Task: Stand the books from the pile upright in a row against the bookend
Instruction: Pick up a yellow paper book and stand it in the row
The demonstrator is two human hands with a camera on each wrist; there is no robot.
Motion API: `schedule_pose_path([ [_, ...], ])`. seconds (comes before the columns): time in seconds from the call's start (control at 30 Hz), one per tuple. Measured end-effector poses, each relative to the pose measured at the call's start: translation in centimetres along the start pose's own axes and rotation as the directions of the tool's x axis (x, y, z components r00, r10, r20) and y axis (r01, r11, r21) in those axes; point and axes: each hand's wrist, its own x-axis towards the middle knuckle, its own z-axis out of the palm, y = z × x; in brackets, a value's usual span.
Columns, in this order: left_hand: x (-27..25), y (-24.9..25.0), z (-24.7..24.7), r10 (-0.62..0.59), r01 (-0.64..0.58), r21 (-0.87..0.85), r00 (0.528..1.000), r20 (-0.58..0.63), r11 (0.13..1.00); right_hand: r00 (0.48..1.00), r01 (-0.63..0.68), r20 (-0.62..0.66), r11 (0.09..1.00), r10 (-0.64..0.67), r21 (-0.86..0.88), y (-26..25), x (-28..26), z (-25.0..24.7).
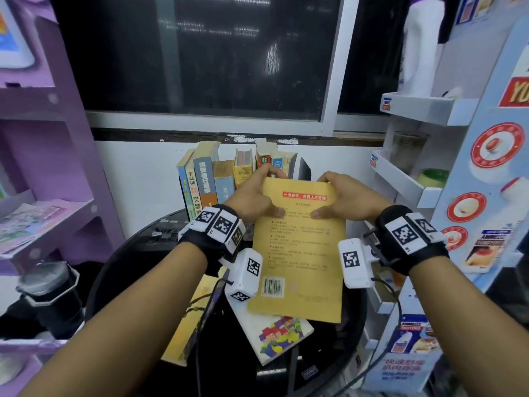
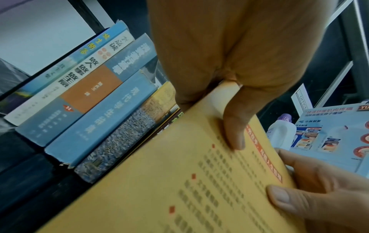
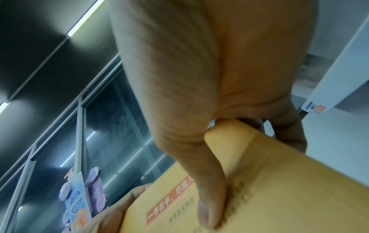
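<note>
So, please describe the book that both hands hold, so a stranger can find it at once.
Above the round black table, before the upright row of books, the left hand and right hand grip a yellow book. Only it shows a red banner and barcode.

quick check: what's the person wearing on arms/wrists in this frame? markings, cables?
Forearms are bare, no sleeves. Each wrist carries a black strap: left wrist strap, right wrist strap. White blocks printed with black-and-white square fiducial tags sit on top of both. A white camera module, also tagged, hangs below each wrist: left module, right module. Thin black cables trail from the modules. Hands are ungloved.
</note>
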Motion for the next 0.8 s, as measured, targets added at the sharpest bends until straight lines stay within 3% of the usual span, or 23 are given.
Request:
schedule_pose_path([
  [0.13, 0.2, 0.0, -0.3, 0.072, -0.079, -0.074, 0.994, -0.086, 0.994, 0.989, 0.03, -0.142, 1.0, -0.03, -0.001, -0.8, -0.4, 0.3],
  [0.3, 0.2, -1.4, 0.1, 0.08, -0.11, -0.182, 0.983, -0.164, 0.977, 0.958, 0.074, -0.284, 0.994, -0.049, 0.081, -0.6, -1.1, 1.6],
  [0.57, 0.5, -2.5, 1.0, -0.049, -0.055, -0.466, 0.977, -0.208, 0.883, 0.932, 0.138, -0.363, 0.922, 0.003, 0.362, 0.7, -2.0, 2.0],
  [0.8, 0.8, -2.5, 2.0, -0.152, 0.007, -0.514, 0.958, -0.241, 0.858, 0.895, 0.2, -0.438, 0.802, 0.085, 0.563, 0.7, -2.4, 4.1],
])
